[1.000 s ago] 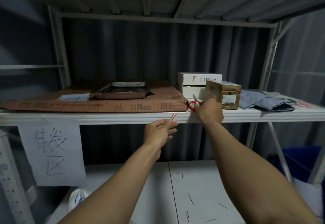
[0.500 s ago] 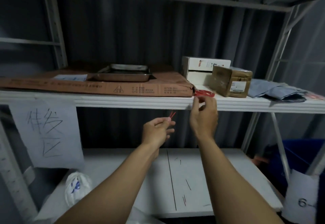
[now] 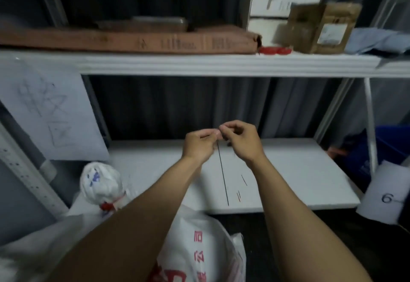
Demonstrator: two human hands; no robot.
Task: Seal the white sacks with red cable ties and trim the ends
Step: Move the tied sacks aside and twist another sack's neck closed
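A second before, the right hand point(image 3: 238, 141) was up at the upper shelf point(image 3: 199, 63), on the red-handled scissors point(image 3: 275, 50). Now the scissors lay alone on that shelf, just beside the brown box point(image 3: 319, 26), and the hand had come down to meet the left hand point(image 3: 198, 146) above the lower shelf point(image 3: 288, 171). The fingertips of both hands were pinched together and touching. I believe the left one was still holding the red cable ties it carried before, but the ties were too small and blurred for me to see them, so I cannot tell what either hand grasped.

One white sack point(image 3: 101, 184) at the left was already closed with a red tie point(image 3: 107, 205). Another white sack with red print point(image 3: 199, 248) waited under the forearms. For me this meant the trimming was finished for now, and the next sack would be tied.
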